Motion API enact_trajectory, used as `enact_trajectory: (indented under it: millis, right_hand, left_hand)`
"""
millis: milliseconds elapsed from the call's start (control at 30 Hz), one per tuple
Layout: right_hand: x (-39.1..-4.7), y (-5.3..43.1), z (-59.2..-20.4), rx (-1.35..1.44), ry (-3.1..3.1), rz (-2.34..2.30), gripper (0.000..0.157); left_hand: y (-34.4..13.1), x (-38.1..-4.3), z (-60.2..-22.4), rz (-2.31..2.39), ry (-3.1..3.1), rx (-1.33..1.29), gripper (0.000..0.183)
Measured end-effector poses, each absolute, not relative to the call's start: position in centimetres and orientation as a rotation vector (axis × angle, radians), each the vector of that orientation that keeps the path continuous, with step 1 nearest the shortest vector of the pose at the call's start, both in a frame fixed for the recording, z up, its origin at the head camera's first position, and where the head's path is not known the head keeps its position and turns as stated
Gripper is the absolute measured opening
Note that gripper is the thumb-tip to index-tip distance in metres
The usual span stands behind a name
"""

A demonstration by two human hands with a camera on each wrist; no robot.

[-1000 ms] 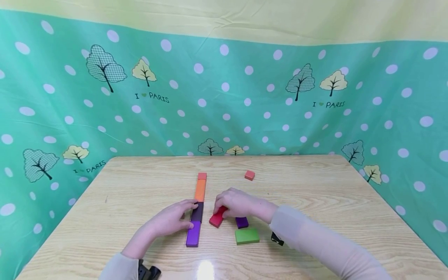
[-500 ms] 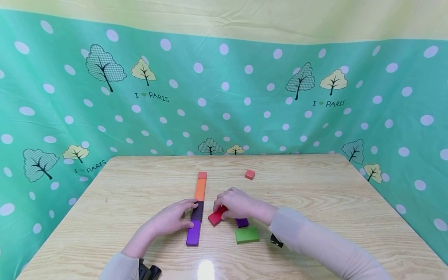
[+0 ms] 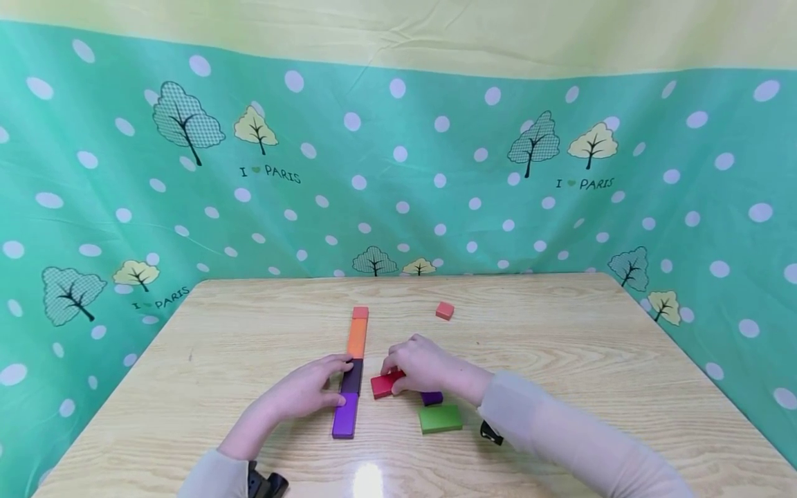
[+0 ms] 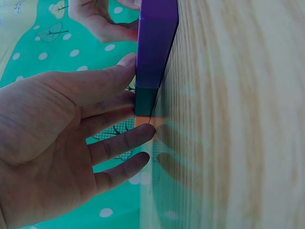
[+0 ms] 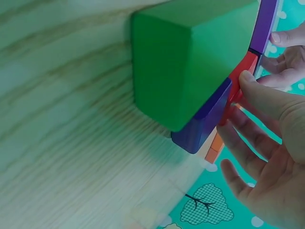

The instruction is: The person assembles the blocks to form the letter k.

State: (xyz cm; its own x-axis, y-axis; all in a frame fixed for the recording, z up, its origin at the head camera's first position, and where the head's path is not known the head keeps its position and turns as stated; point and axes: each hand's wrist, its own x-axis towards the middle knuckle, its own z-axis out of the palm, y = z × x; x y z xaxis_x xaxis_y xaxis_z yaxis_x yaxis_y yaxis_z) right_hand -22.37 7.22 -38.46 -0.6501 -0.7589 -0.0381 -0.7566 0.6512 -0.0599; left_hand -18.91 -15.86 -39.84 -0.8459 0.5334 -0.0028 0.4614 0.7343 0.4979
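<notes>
A straight row of blocks runs away from me: a purple block [image 3: 344, 420] nearest, then a dark block [image 3: 352, 379], an orange block [image 3: 357, 337] and a small coral block [image 3: 360, 312] at the far end. My left hand [image 3: 306, 389] rests against the row's left side, thumb on the purple block and fingers extended by the dark one, as the left wrist view shows. To the right of the row, my right hand [image 3: 422, 364] pinches a red block [image 3: 385, 385] between thumb and fingers. Its right end is hidden under the hand.
A second purple block [image 3: 432, 398] lies partly hidden below my right hand. Nearer me is a green block [image 3: 440, 419], which looms large in the right wrist view. Farther back sits another small coral block [image 3: 445, 310]. A patterned curtain [image 3: 436, 200] hangs behind the wooden table [image 3: 548, 318].
My right hand has turned the red block from a slant to nearly crosswise to the row. The left hand has stayed in place at the row.
</notes>
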Motion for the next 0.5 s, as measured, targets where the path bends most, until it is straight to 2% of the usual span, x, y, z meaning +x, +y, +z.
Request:
enact_trajectory:
  millis: [500]
  right_hand:
    - [-21.46,6.94,-38.71,-1.147,2.845,-0.142,0.03]
  left_hand:
    - [-15.73,-18.84,-39.8,0.765,2.783,0.798,0.052]
